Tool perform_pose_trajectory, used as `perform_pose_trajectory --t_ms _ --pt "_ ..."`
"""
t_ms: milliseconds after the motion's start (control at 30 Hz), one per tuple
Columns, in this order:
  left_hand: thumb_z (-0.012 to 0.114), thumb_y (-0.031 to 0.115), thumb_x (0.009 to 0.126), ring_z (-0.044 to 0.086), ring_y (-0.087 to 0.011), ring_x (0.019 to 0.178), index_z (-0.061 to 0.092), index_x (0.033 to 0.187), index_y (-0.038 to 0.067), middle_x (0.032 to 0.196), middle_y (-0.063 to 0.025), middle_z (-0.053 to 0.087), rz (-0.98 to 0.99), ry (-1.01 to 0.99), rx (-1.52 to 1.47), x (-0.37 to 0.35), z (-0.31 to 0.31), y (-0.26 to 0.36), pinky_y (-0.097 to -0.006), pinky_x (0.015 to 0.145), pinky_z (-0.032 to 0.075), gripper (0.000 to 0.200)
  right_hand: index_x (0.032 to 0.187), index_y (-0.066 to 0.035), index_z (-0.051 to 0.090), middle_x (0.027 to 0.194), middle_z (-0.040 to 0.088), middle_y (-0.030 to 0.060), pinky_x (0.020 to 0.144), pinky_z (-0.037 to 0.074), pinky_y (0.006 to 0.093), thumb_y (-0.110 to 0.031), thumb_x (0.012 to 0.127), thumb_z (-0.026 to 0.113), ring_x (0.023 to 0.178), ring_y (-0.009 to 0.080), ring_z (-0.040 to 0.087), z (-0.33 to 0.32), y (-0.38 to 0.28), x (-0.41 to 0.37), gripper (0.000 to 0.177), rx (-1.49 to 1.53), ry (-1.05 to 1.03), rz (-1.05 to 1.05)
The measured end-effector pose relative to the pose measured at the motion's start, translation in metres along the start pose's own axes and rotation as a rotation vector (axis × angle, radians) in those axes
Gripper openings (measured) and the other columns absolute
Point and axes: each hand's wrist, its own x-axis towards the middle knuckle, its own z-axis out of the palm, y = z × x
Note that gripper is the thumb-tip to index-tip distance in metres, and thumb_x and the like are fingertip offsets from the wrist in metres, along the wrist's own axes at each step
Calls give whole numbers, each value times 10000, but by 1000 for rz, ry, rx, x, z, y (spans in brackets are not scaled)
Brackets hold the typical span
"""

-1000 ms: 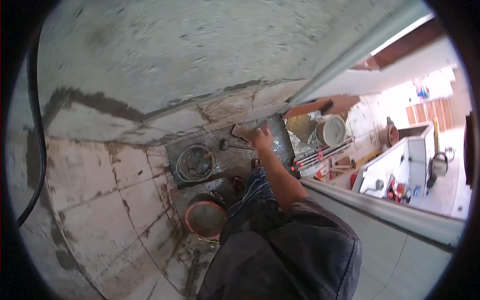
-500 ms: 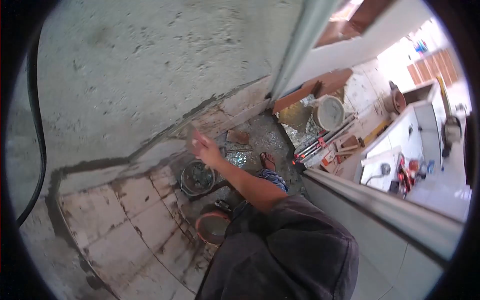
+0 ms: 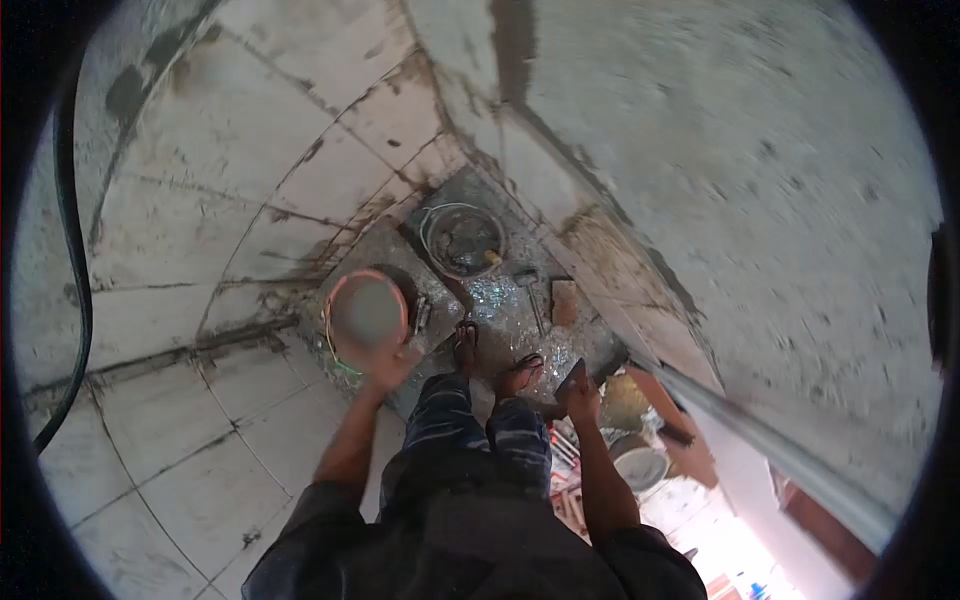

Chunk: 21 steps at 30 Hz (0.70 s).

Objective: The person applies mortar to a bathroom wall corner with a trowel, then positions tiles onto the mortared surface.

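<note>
My left hand [image 3: 394, 368] is at the near edge of an orange-rimmed bucket [image 3: 403, 300] with grey, smooth-looking contents. Motion blurs its fingers, so whether they grip the rim cannot be made out. Lower right of my feet, my right hand [image 3: 584, 402] is closed on a flat, dark-bladed trowel [image 3: 570, 380]; the handle is hidden in the fist. A second bucket [image 3: 425, 235], with a wire handle and dark contents, stands further off in the corner. Between the buckets and my feet lies a small metal tool [image 3: 422, 314], too small to name.
A brick-like brown piece [image 3: 564, 303] and a long-handled tool [image 3: 536, 300] lie on the wet floor [image 3: 495, 300]. Tiled walls [image 3: 240, 110] and a grey plastered wall [image 3: 740, 180] meet around the corner. Behind on the right is a round pale container [image 3: 640, 466] beside brown boards [image 3: 690, 450].
The view has swung round toward the corner and the buckets. My right hand with the trowel has come away from the wall's lower edge. My left hand has come into view by the orange-rimmed bucket.
</note>
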Motion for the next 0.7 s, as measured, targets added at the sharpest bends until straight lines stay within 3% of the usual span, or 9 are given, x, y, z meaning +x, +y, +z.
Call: perform_pose_trajectory --t_ms 67,200,267,333,400,467,567,667,700 --pt "663 461 844 605 -386 1105 575 1264 16 1205 -223 627 -88 -138 44 -20 81 -64 -444 979 454 619 959 -16 615 754 621 58 642 487 396 -120 880 582 737 198 618 14 -3 33 134 329 -114 120" --pt "647 511 816 548 -377 1212 544 1314 25 1283 -241 580 -339 -366 149 -45 182 -127 -457 1006 436 703 991 -5 624 803 618 28 685 477 307 -85 871 583 785 130 597 55 -74 112 150 477 -305 68" --pt "614 559 815 532 -381 1226 516 1342 22 1292 -244 569 -506 -652 175 -30 194 -124 -445 1026 419 758 1050 12 602 842 621 37 731 479 316 -112 859 586 829 138 594 113 -97 166 228 236 -241 -224" --pt "592 555 831 492 -384 1263 524 1336 42 1317 -214 555 -404 -602 221 -36 214 -130 -486 1060 370 723 1174 -15 588 915 620 180 761 482 420 -265 934 550 872 310 627 186 -105 222 349 425 -407 -284" --pt "578 548 846 452 -381 1293 555 1297 71 1340 -169 536 -326 -407 426 -63 258 -166 -560 1073 313 656 1212 -20 573 996 614 222 790 473 468 -233 939 509 920 392 615 233 -158 264 352 230 -285 -394" --pt "564 571 850 429 -369 1312 558 1295 80 1344 -159 529 -306 -417 468 -59 264 -174 -585 1068 294 662 1246 -15 561 1053 621 223 838 474 486 -213 943 476 970 407 610 314 -156 322 372 48 -121 -526" --pt "537 611 858 403 -344 1332 561 1296 92 1340 -146 527 -286 -430 486 -45 254 -170 -605 1061 275 679 1224 -26 579 1076 632 232 898 470 486 -188 918 485 1019 417 600 420 -150 406 359 110 -336 -212" --pt "534 628 859 411 -327 1321 567 1282 88 1325 -139 537 -319 -451 421 -24 249 -179 -598 1048 284 687 1091 -18 611 890 671 206 743 505 467 -249 886 580 873 391 654 484 -159 440 310 94 -328 -374" --pt "544 627 855 422 -323 1308 576 1265 82 1317 -134 541 -355 -459 351 -21 247 -176 -595 1036 293 683 1065 -14 623 847 664 202 717 500 464 -247 892 578 826 369 658 510 -153 446 294 89 -118 -461"
